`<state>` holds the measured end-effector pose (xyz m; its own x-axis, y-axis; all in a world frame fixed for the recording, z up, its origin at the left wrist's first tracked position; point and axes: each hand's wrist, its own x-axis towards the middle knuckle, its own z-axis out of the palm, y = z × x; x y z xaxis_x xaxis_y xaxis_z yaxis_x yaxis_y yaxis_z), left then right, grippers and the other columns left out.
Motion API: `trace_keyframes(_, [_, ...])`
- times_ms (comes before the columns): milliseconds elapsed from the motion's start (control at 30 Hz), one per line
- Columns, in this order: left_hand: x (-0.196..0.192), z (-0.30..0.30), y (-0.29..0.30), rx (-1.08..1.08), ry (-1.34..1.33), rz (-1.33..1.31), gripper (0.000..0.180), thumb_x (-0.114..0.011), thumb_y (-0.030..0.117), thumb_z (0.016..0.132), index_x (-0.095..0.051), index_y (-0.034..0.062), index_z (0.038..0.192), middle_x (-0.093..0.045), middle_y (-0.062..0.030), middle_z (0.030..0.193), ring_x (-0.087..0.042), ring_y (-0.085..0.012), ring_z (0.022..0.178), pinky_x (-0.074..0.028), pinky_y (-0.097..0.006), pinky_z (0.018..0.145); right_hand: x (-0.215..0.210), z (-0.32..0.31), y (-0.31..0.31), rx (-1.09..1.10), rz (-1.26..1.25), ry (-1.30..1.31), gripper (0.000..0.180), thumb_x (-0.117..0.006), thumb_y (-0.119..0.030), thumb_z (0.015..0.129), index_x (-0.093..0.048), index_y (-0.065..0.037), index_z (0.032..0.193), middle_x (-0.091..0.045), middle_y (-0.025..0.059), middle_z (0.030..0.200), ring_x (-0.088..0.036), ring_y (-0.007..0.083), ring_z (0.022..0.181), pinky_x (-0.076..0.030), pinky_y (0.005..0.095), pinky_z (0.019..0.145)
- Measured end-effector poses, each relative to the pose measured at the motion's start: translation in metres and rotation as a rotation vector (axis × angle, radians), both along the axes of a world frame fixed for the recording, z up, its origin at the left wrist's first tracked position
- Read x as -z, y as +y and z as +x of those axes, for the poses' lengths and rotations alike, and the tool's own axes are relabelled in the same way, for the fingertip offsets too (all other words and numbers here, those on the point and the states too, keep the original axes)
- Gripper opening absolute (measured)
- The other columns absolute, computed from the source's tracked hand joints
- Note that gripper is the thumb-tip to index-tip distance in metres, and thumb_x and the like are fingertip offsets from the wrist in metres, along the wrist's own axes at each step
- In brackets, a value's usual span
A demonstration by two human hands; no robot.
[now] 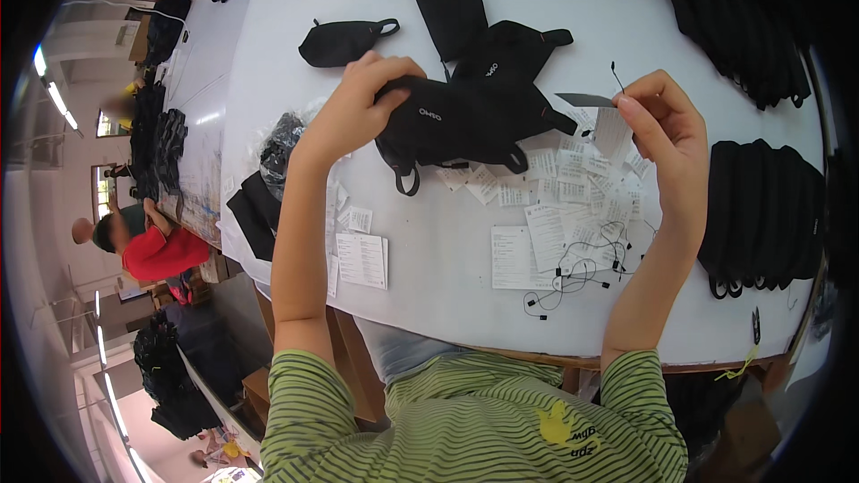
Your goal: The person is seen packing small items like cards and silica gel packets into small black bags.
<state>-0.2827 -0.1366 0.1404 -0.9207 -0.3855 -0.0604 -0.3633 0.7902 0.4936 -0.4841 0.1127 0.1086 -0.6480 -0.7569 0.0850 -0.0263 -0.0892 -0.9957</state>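
Observation:
My left hand (376,94) grips the upper left edge of a black fabric pouch (429,130), which has a small white print and loop handles. That pouch lies against other black pouches (510,49) near the middle of the table. At the right, my right hand (667,121) is raised over the table, its thumb and fingers pinching a hang tag (614,136) with a white printed face. A dark card shows beside the tag, and a short black string stands up from the fingertips. Whether card and tag are one piece I cannot tell.
Small white labels (573,165), printed leaflets (519,255) and tangled black strings (582,273) cover the white table (429,295) in front. Rows of black pouches (761,215) are stacked at right. Thread snips (756,326) lie near the edge. A person in red (165,250) is at left.

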Motion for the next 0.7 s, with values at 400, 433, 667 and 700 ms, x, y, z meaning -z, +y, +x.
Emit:
trace_keyframes(400, [0.106, 0.020, 0.119, -0.567, 0.517, 0.146, 0.012, -0.065, 0.001, 0.075, -0.057, 0.0065, 0.082, -0.047, -0.0030, 0.070, -0.045, -0.0158, 0.062, -0.038, -0.030, 0.061, 0.026, 0.035, -0.029, -0.258, 0.291, 0.334, 0.013, -0.064, -0.018, 0.079, -0.063, -0.005, 0.080, -0.044, 0.0034, 0.054, -0.040, 0.0122, 0.050, -0.034, 0.0280, 0.050])
trace_keyframes(433, [0.111, 0.017, 0.130, -0.575, 0.521, 0.147, 0.012, -0.065, 0.001, 0.075, -0.057, 0.0065, 0.082, -0.047, -0.0030, 0.070, -0.045, -0.0158, 0.062, -0.038, -0.030, 0.061, 0.027, 0.039, -0.031, -0.276, 0.351, 0.404, 0.014, -0.064, -0.019, 0.078, -0.064, -0.006, 0.080, -0.046, 0.0038, 0.054, -0.041, 0.0133, 0.050, -0.035, 0.0286, 0.050])
trace_keyframes(667, [0.128, 0.000, 0.151, -0.748, 0.367, 0.222, 0.016, -0.070, 0.005, 0.071, -0.055, 0.0047, 0.077, -0.041, -0.0018, 0.064, -0.040, -0.0146, 0.061, -0.034, -0.031, 0.056, 0.024, 0.041, -0.033, -0.230, 0.488, 0.536, 0.011, -0.065, -0.016, 0.079, -0.064, -0.005, 0.080, -0.045, 0.0025, 0.055, -0.039, 0.0121, 0.053, -0.033, 0.0278, 0.051])
trace_keyframes(700, [0.130, -0.001, 0.152, -0.786, 0.377, 0.181, 0.018, -0.071, 0.005, 0.070, -0.054, 0.0040, 0.075, -0.041, -0.0019, 0.063, -0.039, -0.0147, 0.061, -0.033, -0.031, 0.055, 0.025, 0.039, -0.031, -0.214, 0.486, 0.548, 0.011, -0.065, -0.016, 0.079, -0.064, -0.005, 0.080, -0.046, 0.0030, 0.055, -0.039, 0.0124, 0.052, -0.033, 0.0282, 0.051])
